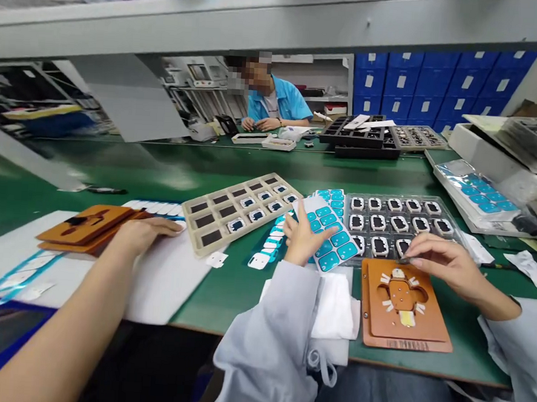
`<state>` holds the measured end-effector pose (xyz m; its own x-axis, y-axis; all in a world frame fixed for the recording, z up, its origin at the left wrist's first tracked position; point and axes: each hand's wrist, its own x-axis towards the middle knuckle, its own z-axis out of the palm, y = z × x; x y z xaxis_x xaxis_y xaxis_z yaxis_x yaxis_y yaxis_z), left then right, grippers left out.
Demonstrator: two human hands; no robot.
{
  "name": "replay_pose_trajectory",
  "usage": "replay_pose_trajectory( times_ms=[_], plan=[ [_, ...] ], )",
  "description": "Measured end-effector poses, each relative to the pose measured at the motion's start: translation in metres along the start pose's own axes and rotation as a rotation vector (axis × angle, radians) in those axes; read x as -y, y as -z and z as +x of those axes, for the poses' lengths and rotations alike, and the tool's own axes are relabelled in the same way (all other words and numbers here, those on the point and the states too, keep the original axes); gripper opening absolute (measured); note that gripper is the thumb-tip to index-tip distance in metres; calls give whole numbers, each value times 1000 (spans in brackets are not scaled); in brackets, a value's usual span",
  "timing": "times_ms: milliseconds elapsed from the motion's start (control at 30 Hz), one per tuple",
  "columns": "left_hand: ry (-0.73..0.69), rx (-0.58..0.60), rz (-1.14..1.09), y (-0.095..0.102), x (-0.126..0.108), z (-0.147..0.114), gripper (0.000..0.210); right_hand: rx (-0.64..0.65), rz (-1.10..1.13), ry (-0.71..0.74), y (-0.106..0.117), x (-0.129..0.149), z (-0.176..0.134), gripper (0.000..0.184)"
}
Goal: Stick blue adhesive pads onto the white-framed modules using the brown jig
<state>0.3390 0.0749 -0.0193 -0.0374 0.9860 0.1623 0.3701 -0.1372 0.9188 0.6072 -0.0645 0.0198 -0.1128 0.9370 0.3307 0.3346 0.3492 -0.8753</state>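
Note:
My left hand (306,236), its fingers spread, lies over the left edge of a sheet of blue rounded stickers (342,247). More sticker sheets (332,197) lie beneath it. My right hand (444,265) has thumb and fingertips pinched at the top edge of an orange-brown fixture plate (406,331); a small dark piece seems to be there, too small to name. White parts sit in the plate's shaped recess. Just behind is a clear tray (402,206) of white frames with dark centres, partly hidden by my right hand.
A beige compartment tray (193,244) holds several similar parts. To the left, a co-worker's bare arm (104,282) reaches toward stacked orange fixtures (85,226) on a white board (163,285). Another person (279,101) sits opposite. Black trays (358,137) and a white box (478,201) stand farther back.

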Motion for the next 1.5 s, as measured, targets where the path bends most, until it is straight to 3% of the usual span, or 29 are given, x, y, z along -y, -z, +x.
replay_pose_trajectory(
  times_ms=[67, 133, 300, 433, 533, 600, 700, 767, 933, 1067, 1200, 1367, 1433, 1500],
  plan=[
    [-47, 161, 314, 2, -7, -11, 104, 21, -15, -44, -2, 3, -7, 29],
    [-83, 332, 430, 2, -10, -17, 108, 23, -50, -42, -5, 6, -13, 31],
    [-221, 551, 418, 2, -1, -13, 105, 74, -185, 131, -13, 9, -20, 18],
    [-250, 663, 499, 19, -1, -6, 95, 101, -229, 155, -15, 8, -19, 19],
    [-262, 648, 614, 26, -7, -8, 94, 108, -259, 161, -16, 6, -19, 21],
    [-337, 528, 629, 21, -10, -13, 78, 124, -276, 166, -18, 6, -20, 21],
    [-590, 309, 563, 2, -10, -22, 38, 156, -292, 169, -20, 5, -20, 20],
    [-776, 256, 529, -11, -10, -28, 27, 167, -291, 167, -21, 5, -20, 20],
    [-1087, 367, 387, -18, -25, -43, 31, 150, -303, 150, -24, 3, -21, 16],
    [-1225, 353, 240, -12, -41, -54, 26, 106, -305, 128, -26, 2, -22, 12],
    [-1237, 372, 165, -11, -47, -61, 28, 118, -313, 138, -29, 1, -23, 11],
    [-1228, 532, 50, -13, -48, -64, 24, 39, -156, 210, -25, 5, -17, 15],
    [-1232, 621, 21, -15, -48, -65, 23, -69, -164, 243, -12, 1, -10, 13],
    [-1235, 709, 4, -17, -48, -65, 29, -265, -221, 223, 11, -10, -1, 11]
  ],
)
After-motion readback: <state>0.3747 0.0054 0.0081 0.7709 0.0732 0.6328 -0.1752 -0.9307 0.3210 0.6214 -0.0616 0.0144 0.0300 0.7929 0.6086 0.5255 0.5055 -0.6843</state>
